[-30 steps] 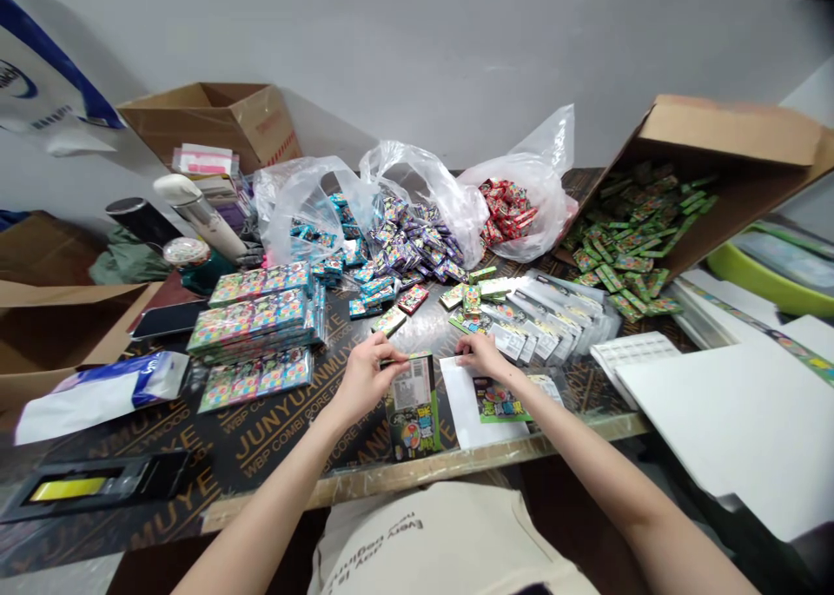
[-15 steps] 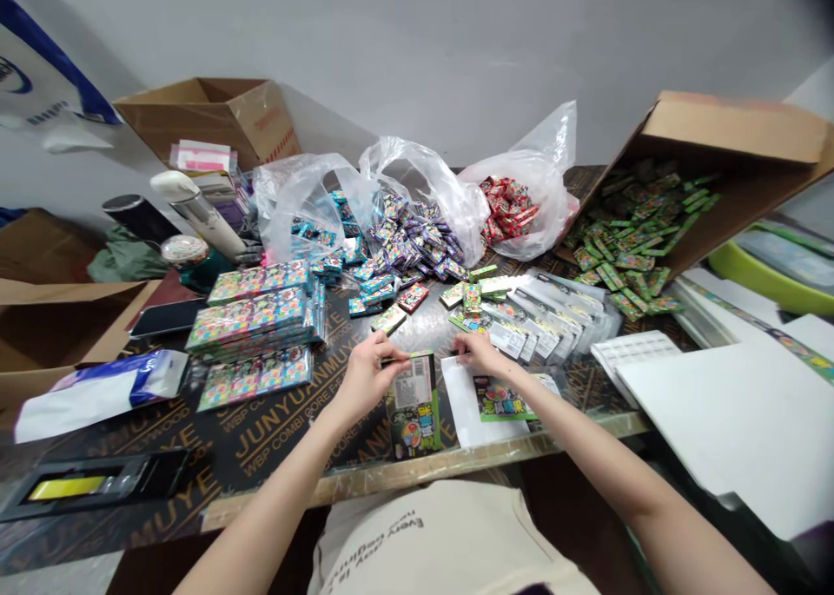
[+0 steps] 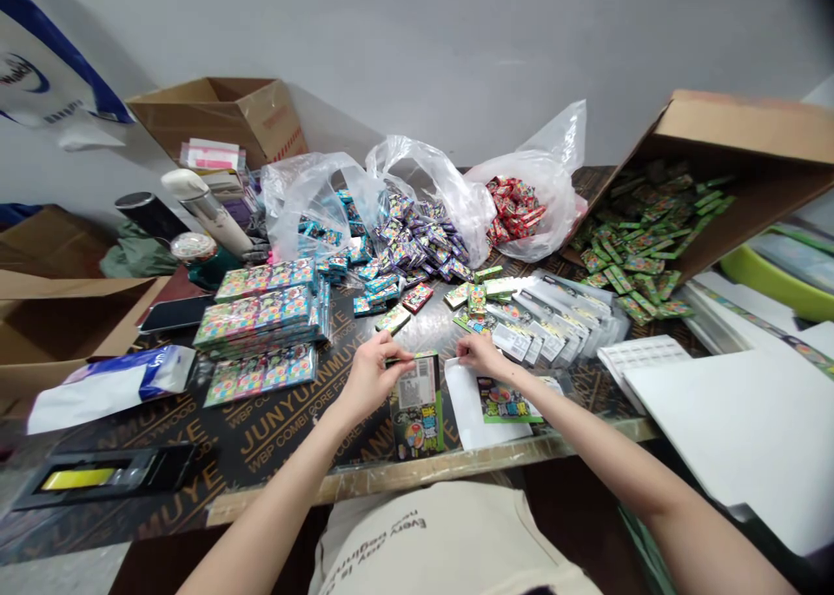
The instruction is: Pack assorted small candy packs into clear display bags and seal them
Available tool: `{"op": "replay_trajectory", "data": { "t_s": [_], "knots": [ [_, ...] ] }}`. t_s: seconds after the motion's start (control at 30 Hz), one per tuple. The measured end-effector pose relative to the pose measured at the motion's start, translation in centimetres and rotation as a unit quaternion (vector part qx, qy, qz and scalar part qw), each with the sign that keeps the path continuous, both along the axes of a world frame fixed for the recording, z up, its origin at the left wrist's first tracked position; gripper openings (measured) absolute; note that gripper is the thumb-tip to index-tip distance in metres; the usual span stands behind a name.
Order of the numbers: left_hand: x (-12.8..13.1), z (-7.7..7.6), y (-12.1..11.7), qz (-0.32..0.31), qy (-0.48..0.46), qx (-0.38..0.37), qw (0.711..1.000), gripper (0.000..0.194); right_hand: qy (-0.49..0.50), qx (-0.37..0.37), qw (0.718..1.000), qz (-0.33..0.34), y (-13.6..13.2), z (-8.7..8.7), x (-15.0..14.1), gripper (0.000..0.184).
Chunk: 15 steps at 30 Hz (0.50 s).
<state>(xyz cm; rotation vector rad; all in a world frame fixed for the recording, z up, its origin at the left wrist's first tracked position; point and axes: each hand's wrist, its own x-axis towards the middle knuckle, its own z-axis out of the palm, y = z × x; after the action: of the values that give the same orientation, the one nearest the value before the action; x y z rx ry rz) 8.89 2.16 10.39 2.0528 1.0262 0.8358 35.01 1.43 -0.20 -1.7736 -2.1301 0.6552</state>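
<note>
My left hand [image 3: 378,373] pinches the top left corner of a black printed card [image 3: 418,417] with a white barcode label, which lies near the table's front edge. To its right, my right hand [image 3: 480,353] is closed at the top of a white sheet [image 3: 466,408]. What its fingertips hold is hidden. A second black and green printed card [image 3: 505,402] lies on that sheet, partly under my right forearm. Just beyond the hands are small green boxes [image 3: 477,300], a red box [image 3: 417,296] and a fan of clear sleeves [image 3: 553,326] with barcode labels.
Plastic bags spill blue packs [image 3: 378,291], purple packs [image 3: 423,239] and red packs [image 3: 514,208] at the back. A tilted carton [image 3: 736,152] holds green packs. Wrapped multipacks [image 3: 261,317] are stacked left, near a phone [image 3: 175,314] and flask [image 3: 205,213]. White sheets [image 3: 736,413] lie right.
The whole view has shifted slightly to the right. Both hands keep nearly the same pose, and the cards and sheet stay in place.
</note>
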Motion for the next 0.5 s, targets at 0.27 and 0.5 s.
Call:
{"op": "replay_trajectory", "data": {
  "t_s": [0.27, 0.5],
  "knots": [
    [0.1, 0.1, 0.0, 0.001, -0.001, 0.002, 1.000, 0.007, 0.018, 0.061, 0.997, -0.033, -2.2, -0.6, -0.5, 0.004],
    [0.1, 0.2, 0.0, 0.001, 0.002, 0.001, 1.000, 0.007, 0.049, -0.001, 0.999, -0.018, -0.2, -0.2, 0.1, 0.008]
  ]
}}
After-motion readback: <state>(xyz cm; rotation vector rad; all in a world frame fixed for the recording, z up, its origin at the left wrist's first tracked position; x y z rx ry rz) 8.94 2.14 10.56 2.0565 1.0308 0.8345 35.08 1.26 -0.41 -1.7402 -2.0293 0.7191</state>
